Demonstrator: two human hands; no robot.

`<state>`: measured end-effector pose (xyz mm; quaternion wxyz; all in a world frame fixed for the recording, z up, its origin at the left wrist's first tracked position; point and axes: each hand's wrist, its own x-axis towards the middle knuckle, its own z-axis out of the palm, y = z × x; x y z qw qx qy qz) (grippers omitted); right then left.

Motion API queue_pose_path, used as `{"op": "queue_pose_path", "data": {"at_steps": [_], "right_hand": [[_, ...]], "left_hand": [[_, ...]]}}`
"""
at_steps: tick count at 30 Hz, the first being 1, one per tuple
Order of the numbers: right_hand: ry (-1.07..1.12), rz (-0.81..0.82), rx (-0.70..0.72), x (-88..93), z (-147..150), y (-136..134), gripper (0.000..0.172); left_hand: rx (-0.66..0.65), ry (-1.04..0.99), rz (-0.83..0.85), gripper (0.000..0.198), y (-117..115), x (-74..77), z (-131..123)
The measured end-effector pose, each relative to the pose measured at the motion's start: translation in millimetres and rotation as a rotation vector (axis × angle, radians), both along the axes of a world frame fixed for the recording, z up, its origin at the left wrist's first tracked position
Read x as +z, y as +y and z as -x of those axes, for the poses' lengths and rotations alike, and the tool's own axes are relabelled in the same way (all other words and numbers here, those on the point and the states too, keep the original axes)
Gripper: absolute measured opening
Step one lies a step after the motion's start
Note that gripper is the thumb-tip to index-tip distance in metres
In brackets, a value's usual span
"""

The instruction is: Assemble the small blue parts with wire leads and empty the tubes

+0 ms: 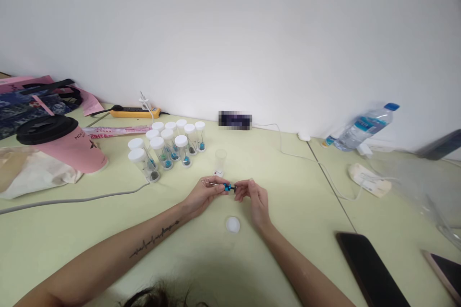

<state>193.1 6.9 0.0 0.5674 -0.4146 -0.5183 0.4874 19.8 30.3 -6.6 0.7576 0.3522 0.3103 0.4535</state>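
My left hand (203, 194) pinches a thin metal pin or tweezers together with a small blue part (226, 186) at its tip. My right hand (254, 196) is closed on the black end (234, 188) of the same small piece, so both hands meet over the table. Just beyond them stands an open clear vial (220, 161) with something small at its bottom. A loose white cap (232, 224) lies on the table between my wrists. A cluster of several capped vials (167, 148) holding blue and dark bits stands to the left.
A pink cup with black lid (61, 141) lies tilted at left on a bag. A yellow power strip (135, 112) sits by the wall, cables cross the table. A water bottle (365, 125) lies at right. Dark phones (370, 268) lie at the near right edge.
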Motion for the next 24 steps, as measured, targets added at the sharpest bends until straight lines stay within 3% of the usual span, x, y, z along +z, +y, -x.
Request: {"op": "queue_pose_path", "data": {"at_steps": [14,24], "right_hand": [[-0.020,-0.001,0.008,1.5,0.0,-0.5,0.048],[-0.018,-0.007,0.001,1.5,-0.3,-1.0,0.046]], "left_hand": [[0.003,0.007,0.027,0.024,-1.2,6.1,-0.5],[-0.007,0.005,0.007,0.024,-0.5,1.9,0.3]]}}
